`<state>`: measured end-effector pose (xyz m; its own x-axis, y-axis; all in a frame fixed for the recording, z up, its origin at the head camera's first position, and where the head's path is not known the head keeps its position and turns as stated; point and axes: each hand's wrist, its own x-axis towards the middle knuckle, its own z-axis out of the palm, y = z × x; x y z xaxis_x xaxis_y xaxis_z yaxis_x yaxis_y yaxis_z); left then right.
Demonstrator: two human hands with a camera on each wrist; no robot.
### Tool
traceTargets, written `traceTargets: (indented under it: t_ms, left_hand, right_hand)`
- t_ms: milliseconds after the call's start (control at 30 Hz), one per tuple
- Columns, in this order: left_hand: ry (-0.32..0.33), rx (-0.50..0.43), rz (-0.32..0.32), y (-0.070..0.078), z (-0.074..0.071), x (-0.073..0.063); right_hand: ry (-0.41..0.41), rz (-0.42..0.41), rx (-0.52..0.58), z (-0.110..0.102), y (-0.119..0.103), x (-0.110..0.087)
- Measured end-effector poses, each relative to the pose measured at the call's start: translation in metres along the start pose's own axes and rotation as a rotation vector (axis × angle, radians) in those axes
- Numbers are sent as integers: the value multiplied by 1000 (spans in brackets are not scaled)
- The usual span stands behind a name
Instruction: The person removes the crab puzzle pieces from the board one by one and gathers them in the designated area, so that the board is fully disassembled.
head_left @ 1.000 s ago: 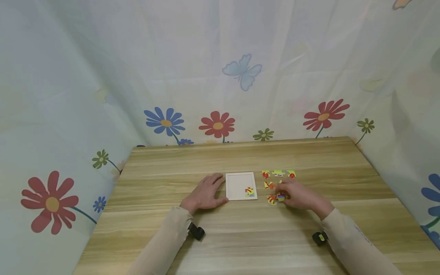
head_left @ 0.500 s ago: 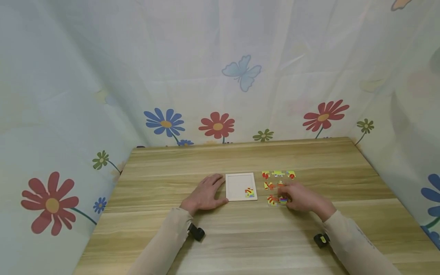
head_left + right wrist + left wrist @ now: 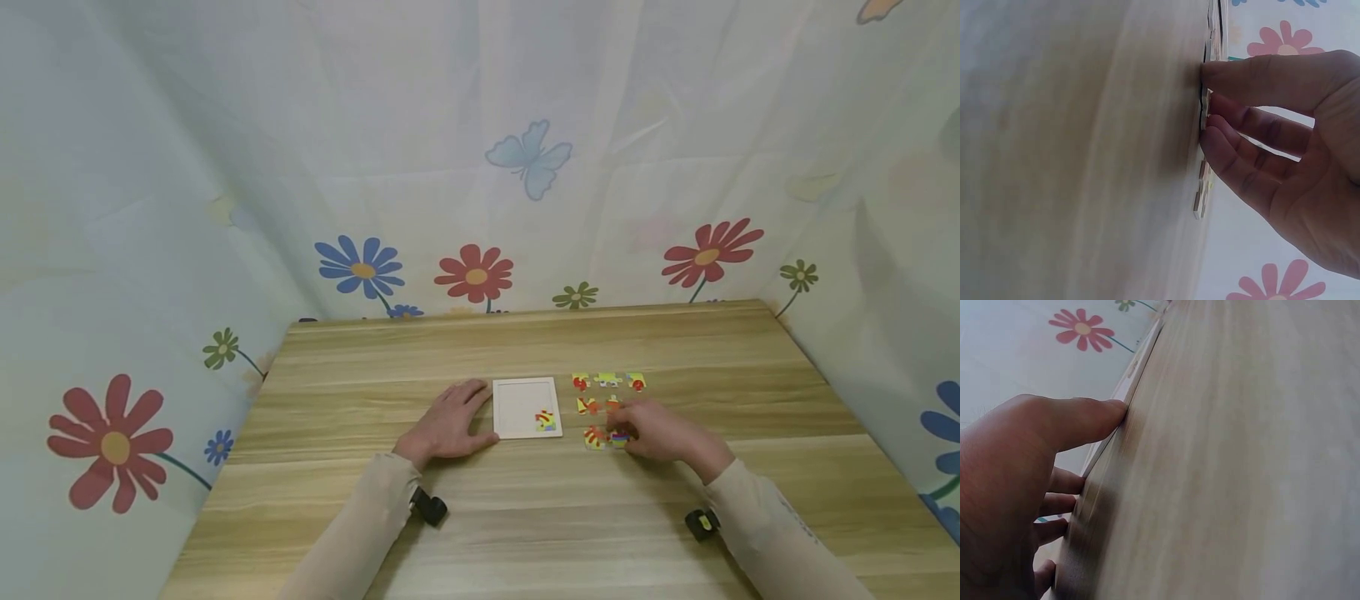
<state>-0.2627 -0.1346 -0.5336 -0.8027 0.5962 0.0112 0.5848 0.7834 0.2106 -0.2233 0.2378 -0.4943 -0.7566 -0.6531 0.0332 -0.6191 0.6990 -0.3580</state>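
Observation:
My left hand point(image 3: 447, 421) rests on the table with fingers spread, thumb and fingertips touching the left side of a white square puzzle tray point(image 3: 517, 381). A yellow-and-red puzzle piece point(image 3: 545, 420) lies in the tray's lower right corner. To the right, my right hand point(image 3: 652, 427) pinches a multicoloured puzzle piece point(image 3: 618, 438) low at the table, beside a red-and-yellow puzzle piece point(image 3: 595, 437). In the right wrist view the pinched piece point(image 3: 1205, 112) shows edge-on between thumb and fingers. The right fingers partly hide the pieces below them.
Beyond the right hand lie several loose puzzle pieces, among them a yellow one point(image 3: 608, 380) in the back row and a yellow-and-red one point(image 3: 587, 406) in the middle row. The wooden table point(image 3: 525, 517) ends at a flowered curtain point(image 3: 420, 167).
My right hand has shifted slightly right with the multicoloured piece, which has turned a little and now lies just right of the red-and-yellow one. The left hand and tray have stayed put.

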Motion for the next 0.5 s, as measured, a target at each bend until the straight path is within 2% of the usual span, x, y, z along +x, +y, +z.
traceTargets:
  t_ms: [233, 500]
  left_hand:
    - [-11, -10, -7, 1, 1, -1]
    - [-6, -6, -17, 0, 0, -1]
  right_hand:
    - [-20, -11, 21, -3, -3, -1]
    - [-46, 27, 7, -5, -6, 1]
